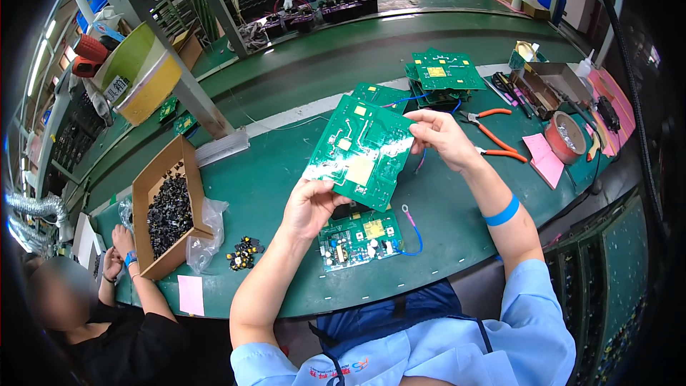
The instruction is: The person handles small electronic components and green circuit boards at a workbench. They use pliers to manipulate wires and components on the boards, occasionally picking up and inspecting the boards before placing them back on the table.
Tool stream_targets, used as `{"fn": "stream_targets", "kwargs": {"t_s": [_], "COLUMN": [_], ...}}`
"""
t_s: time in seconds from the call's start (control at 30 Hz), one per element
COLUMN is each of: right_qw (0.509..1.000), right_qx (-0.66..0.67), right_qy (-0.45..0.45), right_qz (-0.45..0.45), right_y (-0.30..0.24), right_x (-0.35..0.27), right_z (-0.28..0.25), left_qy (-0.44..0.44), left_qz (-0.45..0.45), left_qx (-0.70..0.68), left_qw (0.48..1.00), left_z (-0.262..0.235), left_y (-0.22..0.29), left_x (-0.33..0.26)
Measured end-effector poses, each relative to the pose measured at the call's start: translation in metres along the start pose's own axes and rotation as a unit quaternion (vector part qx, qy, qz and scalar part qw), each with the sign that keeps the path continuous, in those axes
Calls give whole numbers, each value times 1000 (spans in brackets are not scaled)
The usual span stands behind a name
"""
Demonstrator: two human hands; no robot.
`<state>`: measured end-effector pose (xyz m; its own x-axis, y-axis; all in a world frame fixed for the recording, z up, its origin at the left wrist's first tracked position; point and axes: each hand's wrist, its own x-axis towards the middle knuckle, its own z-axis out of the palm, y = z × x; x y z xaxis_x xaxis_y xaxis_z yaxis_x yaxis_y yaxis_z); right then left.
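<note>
I hold a green circuit board (361, 150) tilted above the green workbench (457, 214), its solder side toward me. My left hand (311, 204) grips its lower left edge. My right hand (443, 136) pinches its upper right corner. Under it on the bench lies a second, smaller circuit board (361, 237), component side up, with a blue wire (413, 239) ending in a ring lug. Another green board (382, 95) lies just behind the held one.
A stack of green boards (443, 71) sits at the back right. Orange-handled pliers (496, 132), pink notes (544, 161) and a red tape roll (564, 137) lie right. A cardboard box of black parts (168, 207) and loose parts (244, 252) lie left, near another person's hands (118, 250).
</note>
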<state>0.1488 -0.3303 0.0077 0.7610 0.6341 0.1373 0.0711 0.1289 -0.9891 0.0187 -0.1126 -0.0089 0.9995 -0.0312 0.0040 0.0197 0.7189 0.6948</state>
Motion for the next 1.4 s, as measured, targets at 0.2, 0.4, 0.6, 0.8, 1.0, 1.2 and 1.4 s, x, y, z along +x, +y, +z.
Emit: {"fn": "stream_targets", "kwargs": {"t_s": [0.2,0.4,0.6,0.8,1.0,1.2,1.4], "right_qw": [999,1000,999,997,995,995,998], "right_qx": [18,-2,8,-7,-31,-23,-7], "right_qy": [26,12,27,49,65,64,38], "right_qz": [-7,-22,-43,-64,-65,-68,-58], "right_y": [15,15,18,27,30,27,22], "right_x": [-4,-7,-8,-5,-5,-6,-11], "right_z": [2,7,9,7,6,11,17], "left_qy": [-17,0,19,24,29,45,53], "left_qz": [-38,-69,-33,-9,-2,1,-21], "left_qx": [0,10,44,81,74,53,40], "left_qw": [999,998,998,996,997,998,998], "left_z": [1,4,3,8,6,5,3], "left_y": [3,9,6,3,2,6,17], "left_x": [5,6,5,-1,0,-1,-2]}}
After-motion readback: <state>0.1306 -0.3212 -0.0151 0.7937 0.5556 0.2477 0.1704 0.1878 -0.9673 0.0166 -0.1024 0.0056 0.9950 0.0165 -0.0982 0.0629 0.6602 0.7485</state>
